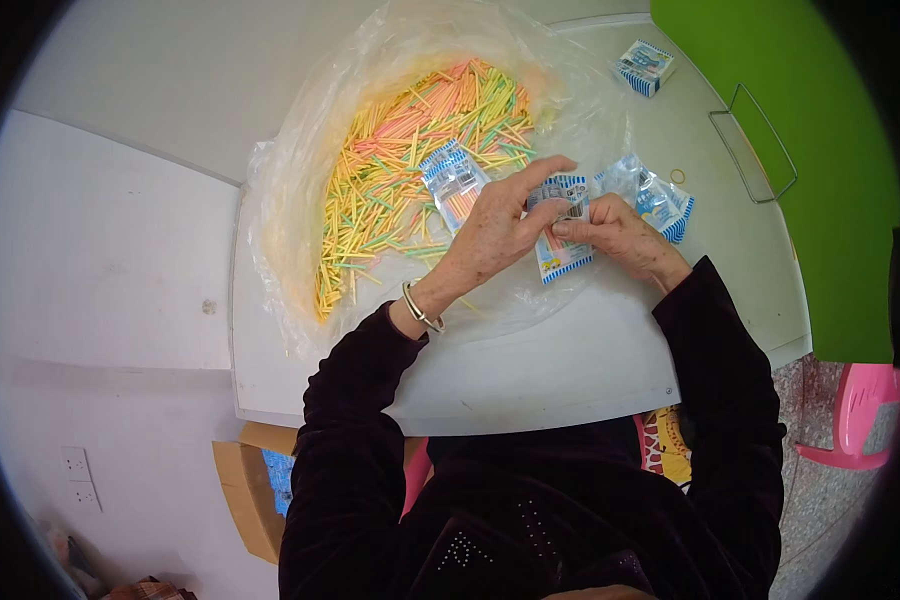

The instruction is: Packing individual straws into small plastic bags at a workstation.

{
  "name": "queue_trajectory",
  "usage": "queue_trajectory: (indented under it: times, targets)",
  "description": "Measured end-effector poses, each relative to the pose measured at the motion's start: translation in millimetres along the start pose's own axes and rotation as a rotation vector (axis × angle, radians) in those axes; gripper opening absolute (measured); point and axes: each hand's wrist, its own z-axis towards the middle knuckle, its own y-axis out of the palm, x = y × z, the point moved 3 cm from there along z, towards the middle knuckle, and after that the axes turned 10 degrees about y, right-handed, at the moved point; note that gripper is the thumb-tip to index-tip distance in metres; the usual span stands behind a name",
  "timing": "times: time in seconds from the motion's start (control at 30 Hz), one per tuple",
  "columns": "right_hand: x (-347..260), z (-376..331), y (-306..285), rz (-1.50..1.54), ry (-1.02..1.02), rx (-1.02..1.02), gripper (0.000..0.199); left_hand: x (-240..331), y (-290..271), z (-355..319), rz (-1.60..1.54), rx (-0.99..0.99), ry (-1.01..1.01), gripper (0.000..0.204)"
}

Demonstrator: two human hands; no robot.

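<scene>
Between my two hands is a small clear packet (567,262) with blue-striped ends and thin pinkish sticks inside. My left hand (495,228) is closed on its upper part with thumb and fingers. From the right side, my right hand (630,238) pinches the same packet near its middle. A second striped packet (456,190) lies just beyond my left hand, partly covered by it. Behind both, a large open clear plastic bag (295,190) spreads over the table, full of loose thin sticks (420,150) in yellow, pink, orange and green.
More blue-striped packets (662,207) lie to the right of my right hand, beside a rubber band (678,176). A stack of packets (646,66) sits at the far right of the white table (530,385). Below are a cardboard box (242,495) and a pink plastic seat (855,415).
</scene>
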Motion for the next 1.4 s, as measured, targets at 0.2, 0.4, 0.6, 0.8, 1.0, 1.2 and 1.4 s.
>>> queue_trajectory:
  times: [0.2, 0.4, 0.6, 0.8, 1.0, 1.2, 1.4]
  targets:
    - [-26, -14, -2, -0.215, -0.097, 0.245, 0.025, -13, -13, 3, -0.122, 0.153, 0.098, 0.029]
    - [-39, -57, -78, -0.709, -0.252, 0.982, 0.025, -59, -77, -12, -0.056, 0.298, -0.126, 0.027]
    - [-4, -50, -73, -0.977, -0.071, 0.956, 0.028, -64, -61, -13, 0.636, 0.349, 0.236, 0.040]
    - [2, -45, -88, -0.920, -0.133, 0.991, 0.025, -44, -32, -2, 0.566, 0.224, 0.209, 0.037]
    - [-22, -63, -106, -0.623, -0.303, 1.121, 0.019, -28, -29, 2, 0.461, 0.232, 0.218, 0.036]
    - [-56, -62, -43, -0.162, -0.291, 0.560, 0.011, 9, -14, 24, 0.142, 0.155, 0.174, 0.039]
    - [-44, -32, -1, -0.242, -0.297, 0.374, 0.013, 9, -12, 9, -0.048, 0.061, 0.085, 0.011]
